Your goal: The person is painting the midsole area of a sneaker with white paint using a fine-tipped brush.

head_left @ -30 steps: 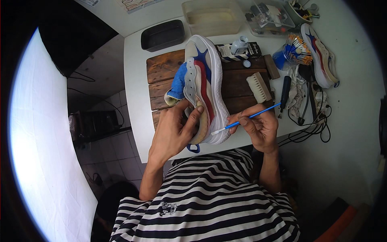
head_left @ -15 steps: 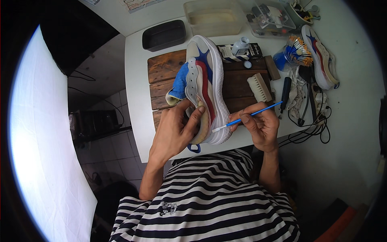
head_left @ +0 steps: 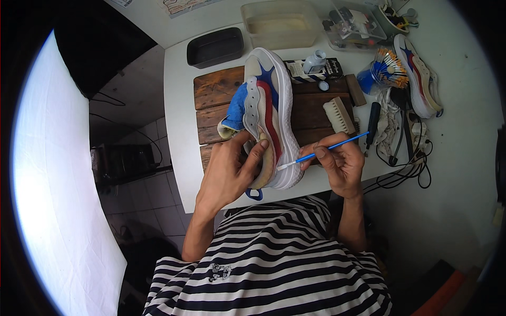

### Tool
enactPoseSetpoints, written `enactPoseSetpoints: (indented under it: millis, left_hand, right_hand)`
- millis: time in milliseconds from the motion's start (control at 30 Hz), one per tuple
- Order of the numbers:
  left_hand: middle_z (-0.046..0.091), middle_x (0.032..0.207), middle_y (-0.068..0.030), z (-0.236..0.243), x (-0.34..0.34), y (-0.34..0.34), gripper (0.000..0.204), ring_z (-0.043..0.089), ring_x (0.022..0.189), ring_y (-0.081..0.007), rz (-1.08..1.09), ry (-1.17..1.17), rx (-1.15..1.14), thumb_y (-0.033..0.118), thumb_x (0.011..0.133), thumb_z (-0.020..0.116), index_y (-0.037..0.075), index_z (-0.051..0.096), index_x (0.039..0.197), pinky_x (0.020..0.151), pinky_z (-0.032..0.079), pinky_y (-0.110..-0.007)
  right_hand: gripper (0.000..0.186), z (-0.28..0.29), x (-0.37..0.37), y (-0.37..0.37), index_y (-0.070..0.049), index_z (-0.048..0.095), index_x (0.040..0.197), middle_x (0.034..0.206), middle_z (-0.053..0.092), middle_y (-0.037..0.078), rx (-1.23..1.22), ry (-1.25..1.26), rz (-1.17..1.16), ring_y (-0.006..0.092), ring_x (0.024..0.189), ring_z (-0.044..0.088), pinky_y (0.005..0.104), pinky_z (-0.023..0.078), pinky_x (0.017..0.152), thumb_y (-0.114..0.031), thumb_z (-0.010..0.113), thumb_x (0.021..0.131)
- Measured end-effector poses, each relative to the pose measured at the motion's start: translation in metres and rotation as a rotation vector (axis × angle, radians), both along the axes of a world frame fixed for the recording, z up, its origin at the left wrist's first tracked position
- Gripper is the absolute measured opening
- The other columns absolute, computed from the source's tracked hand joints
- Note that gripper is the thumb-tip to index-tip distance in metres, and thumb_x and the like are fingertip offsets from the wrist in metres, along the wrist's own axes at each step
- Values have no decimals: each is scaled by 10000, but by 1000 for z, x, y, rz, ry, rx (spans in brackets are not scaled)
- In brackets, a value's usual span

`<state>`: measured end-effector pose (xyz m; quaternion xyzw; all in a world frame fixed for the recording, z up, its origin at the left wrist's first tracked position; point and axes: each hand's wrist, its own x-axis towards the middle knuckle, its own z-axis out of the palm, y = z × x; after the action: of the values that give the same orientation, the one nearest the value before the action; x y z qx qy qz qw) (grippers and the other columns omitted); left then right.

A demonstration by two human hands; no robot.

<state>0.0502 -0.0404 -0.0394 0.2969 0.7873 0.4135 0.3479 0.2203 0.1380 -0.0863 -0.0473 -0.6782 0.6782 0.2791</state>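
A sneaker [head_left: 270,116] in white, cream, red and blue lies on its side over the wooden board [head_left: 213,87], its white sole facing right. My left hand [head_left: 230,164] is closed around the heel collar, thumb on top and fingers inside the opening. Between the thumb and fingers of my right hand [head_left: 340,162] is a slim blue paintbrush [head_left: 332,150]. Its pale bristles touch the seam between the upper and the midsole near the heel. The blue tongue [head_left: 235,108] flops out to the left, and no laces show in the eyelets.
Behind the shoe stand an open bottle [head_left: 315,62], its cap [head_left: 323,85], a black box [head_left: 333,67] and a dark tray [head_left: 215,47]. To the right are a scrubbing brush [head_left: 340,115], a cup of paintbrushes [head_left: 383,73], a matching sneaker [head_left: 419,76] and tangled cables [head_left: 416,171].
The paintbrush tip has shifted very slightly along the seam, toward the left. My left hand keeps its hold on the sneaker.
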Motion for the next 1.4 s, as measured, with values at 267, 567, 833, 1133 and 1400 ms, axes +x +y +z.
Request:
enactPoseSetpoints:
  millis: [267, 567, 833, 1133, 1400]
  left_hand:
    - [661, 615, -114, 2, 0, -1, 380, 649, 548, -134, -9, 18, -3, 310, 1043, 629, -66, 682, 1036, 515, 474, -298]
    - [647, 595, -102, 0, 0, 0, 372, 636, 534, -129, 4, 4, -1, 306, 1044, 632, -62, 685, 1027, 505, 465, -297]
    - [650, 596, -107, 1, 1, -1, 374, 636, 527, -130, 12, 4, 6, 311, 1041, 634, -59, 685, 1031, 500, 457, -291]
    - [630, 558, -140, 1, 2, 0, 396, 661, 491, -233, 29, 35, 30, 326, 1044, 616, -53, 679, 946, 508, 486, -357]
    - [663, 616, -115, 2, 0, 0, 376, 644, 530, -138, 2, 1, 0, 310, 1044, 627, -60, 689, 1054, 505, 461, -293]
  right_hand:
    - [119, 0, -3, 5, 47, 586, 1028, 887, 739, 181, 12, 19, -111, 178, 739, 740, 287, 623, 677, -69, 605, 1044]
    - [119, 6, -5, 2, 33, 556, 1022, 812, 732, 187, 84, -73, -122, 216, 697, 741, 448, 621, 877, -78, 564, 1062]
    - [136, 9, -4, -4, 56, 603, 1008, 839, 735, 168, 13, -30, -135, 175, 706, 741, 282, 609, 656, -76, 626, 1035]
    - [126, 16, -1, -3, 52, 568, 1015, 903, 740, 222, 96, -120, -176, 200, 687, 740, 327, 632, 719, -67, 588, 1049]
    - [115, 13, -3, -2, 56, 572, 1012, 858, 737, 211, 150, -99, -261, 191, 689, 739, 299, 626, 684, -53, 594, 1043]
